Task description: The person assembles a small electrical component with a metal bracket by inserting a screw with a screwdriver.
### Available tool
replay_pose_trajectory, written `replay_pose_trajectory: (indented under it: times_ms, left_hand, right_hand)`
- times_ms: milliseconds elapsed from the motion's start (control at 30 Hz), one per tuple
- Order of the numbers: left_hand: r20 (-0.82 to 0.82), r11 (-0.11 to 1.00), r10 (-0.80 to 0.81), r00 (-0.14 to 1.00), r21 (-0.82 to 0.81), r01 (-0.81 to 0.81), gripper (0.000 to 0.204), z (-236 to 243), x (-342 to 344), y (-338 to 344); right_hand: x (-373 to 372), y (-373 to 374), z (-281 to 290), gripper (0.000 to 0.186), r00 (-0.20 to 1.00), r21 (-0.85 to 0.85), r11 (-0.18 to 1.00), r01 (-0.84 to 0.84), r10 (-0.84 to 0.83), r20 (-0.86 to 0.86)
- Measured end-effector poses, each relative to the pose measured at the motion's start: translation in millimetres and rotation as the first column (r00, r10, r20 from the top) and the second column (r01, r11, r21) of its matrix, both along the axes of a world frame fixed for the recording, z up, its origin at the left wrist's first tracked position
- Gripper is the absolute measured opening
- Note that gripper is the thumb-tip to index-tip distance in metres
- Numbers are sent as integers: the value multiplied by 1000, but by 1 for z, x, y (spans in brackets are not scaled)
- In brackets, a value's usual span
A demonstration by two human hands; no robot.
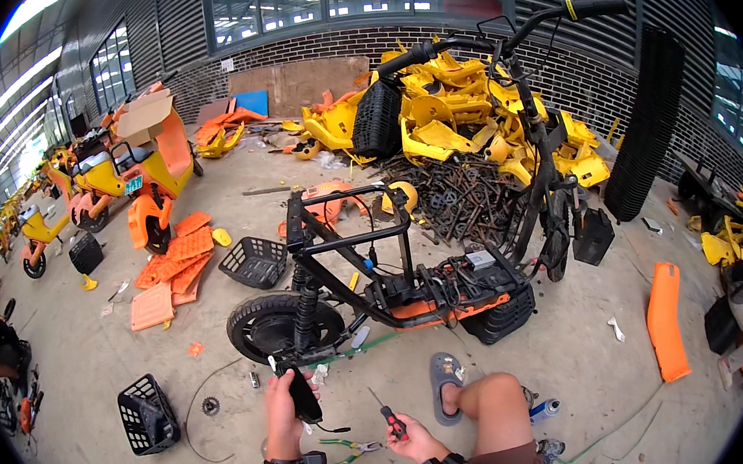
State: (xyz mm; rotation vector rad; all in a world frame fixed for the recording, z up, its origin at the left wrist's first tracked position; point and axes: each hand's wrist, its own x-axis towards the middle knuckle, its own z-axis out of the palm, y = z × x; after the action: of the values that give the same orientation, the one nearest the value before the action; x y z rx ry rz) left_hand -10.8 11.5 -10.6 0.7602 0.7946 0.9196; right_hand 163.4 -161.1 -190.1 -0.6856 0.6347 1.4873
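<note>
My left hand (282, 412) is closed around a black elongated piece (305, 398); its exact kind is not clear, and a short dark cord or strip shows by its lower end. My right hand (417, 442) grips a screwdriver (393, 423) by its red and black handle, with the thin shaft pointing up and left. Both hands are apart from the stripped electric scooter (369, 299), which stands just ahead with its bare black frame, rear wheel and exposed wiring. Between my forearms, green-handled pliers (350, 450) lie on the floor.
Black plastic baskets (148, 415) sit left and behind the scooter. Beyond it are a heap of yellow panels (449, 104) and dark metal parts (467, 200). Orange panels (666, 320) lie to the right. A spray can (545, 410) is near my leg. People crouch at both edges.
</note>
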Motion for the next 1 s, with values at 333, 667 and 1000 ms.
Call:
replay_pose_trajectory:
  times_ms: [333, 667, 1000]
  left_hand:
    - [-103, 992, -50, 993, 110, 61, 22, 11, -4, -5]
    - [-126, 997, -38, 991, 65, 47, 23, 9, -12, -4]
    - [-123, 992, -80, 989, 89, 91, 22, 6, -3, -2]
  right_hand:
    - [36, -8, -206, 13, 772, -652, 752, 96, 357, 525]
    - [42, -25, -185, 29, -544, -897, 413, 157, 794, 271]
    - [23, -5, -128, 31, -531, -968, 242, 65, 830, 172]
